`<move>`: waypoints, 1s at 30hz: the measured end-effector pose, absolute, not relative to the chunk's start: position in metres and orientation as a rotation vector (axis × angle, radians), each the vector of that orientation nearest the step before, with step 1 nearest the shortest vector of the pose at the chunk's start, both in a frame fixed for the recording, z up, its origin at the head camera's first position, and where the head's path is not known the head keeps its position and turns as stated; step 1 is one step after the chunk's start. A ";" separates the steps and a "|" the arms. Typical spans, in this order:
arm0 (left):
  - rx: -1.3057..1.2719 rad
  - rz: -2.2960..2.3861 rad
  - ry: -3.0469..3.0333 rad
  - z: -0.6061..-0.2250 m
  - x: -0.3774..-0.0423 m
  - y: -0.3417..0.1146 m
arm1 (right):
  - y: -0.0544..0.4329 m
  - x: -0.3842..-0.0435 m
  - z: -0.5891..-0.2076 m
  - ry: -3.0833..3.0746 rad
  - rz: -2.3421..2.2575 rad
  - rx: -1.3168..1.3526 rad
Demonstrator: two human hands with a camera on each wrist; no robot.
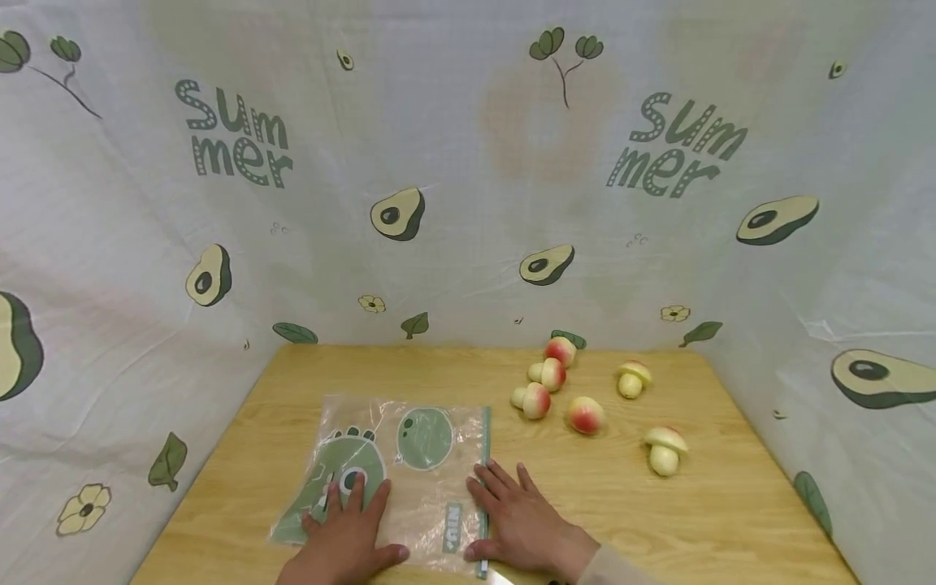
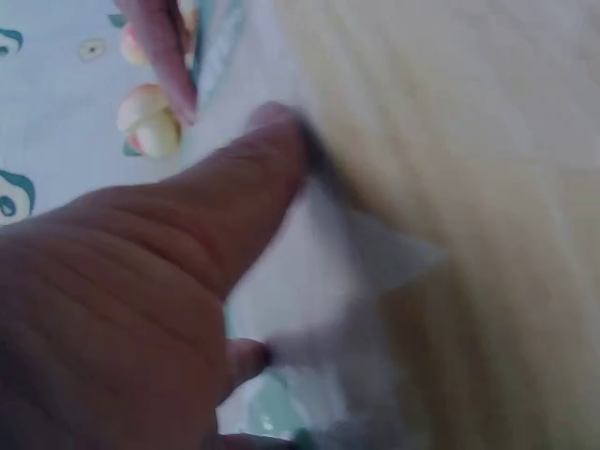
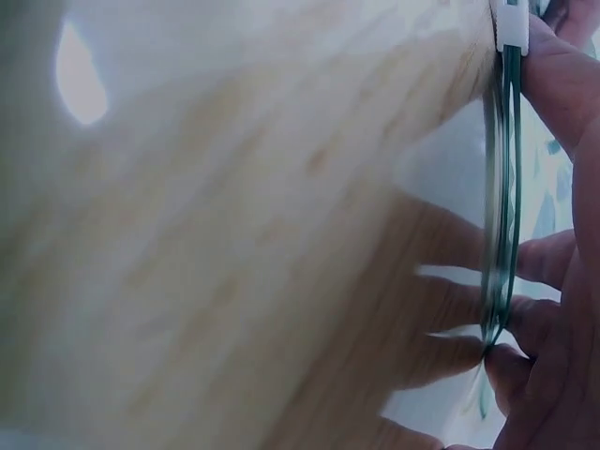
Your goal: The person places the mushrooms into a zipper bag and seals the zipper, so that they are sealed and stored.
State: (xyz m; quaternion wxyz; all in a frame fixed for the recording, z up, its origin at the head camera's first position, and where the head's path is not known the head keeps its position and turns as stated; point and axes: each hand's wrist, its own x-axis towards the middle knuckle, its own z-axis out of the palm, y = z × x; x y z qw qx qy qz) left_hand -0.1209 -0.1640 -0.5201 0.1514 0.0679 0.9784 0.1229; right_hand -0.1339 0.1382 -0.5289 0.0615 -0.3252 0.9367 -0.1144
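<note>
A clear plastic zip bag (image 1: 427,508) with green dinosaur prints lies flat on the wooden table. Its green zip edge (image 1: 486,447) runs along the right side, and a white slider (image 3: 512,23) shows on it in the right wrist view. My left hand (image 1: 344,532) rests on the lower left of the bag, fingers spread. Across the zip edge lies my right hand (image 1: 522,520), its fingers extended and fingertips on the bag. Neither hand holds a thing up. The left wrist view is partly blurred.
Several red-and-yellow toy mushrooms lie on the right half of the table, among them a mushroom (image 1: 665,451) near the right edge and a mushroom (image 1: 536,400) close to the bag. A printed avocado cloth (image 1: 468,162) walls the table's back and sides.
</note>
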 end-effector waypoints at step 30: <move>0.343 0.406 2.860 -0.495 -0.135 -0.144 | 0.154 -0.136 -0.530 2.844 -0.509 -0.900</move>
